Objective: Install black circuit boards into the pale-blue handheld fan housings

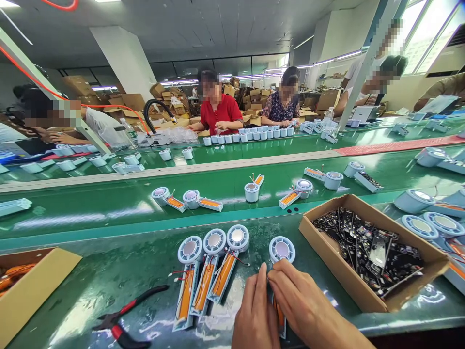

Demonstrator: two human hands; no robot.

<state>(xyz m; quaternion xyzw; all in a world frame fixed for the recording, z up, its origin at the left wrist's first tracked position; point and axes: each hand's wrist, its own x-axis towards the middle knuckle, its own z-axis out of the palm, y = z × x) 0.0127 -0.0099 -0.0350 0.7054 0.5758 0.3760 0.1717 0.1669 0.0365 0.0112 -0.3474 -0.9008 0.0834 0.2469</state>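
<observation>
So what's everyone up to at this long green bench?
One person has the left hand and right hand together at the handle of a light-blue fan unit; their fingers hide the detail. Three similar units lie side by side to the left, orange parts showing in their open handles, with red-and-black cutters nearby. To the right is a cardboard box of black circuit boards. Across the bench, co-workers sit behind more units.
</observation>
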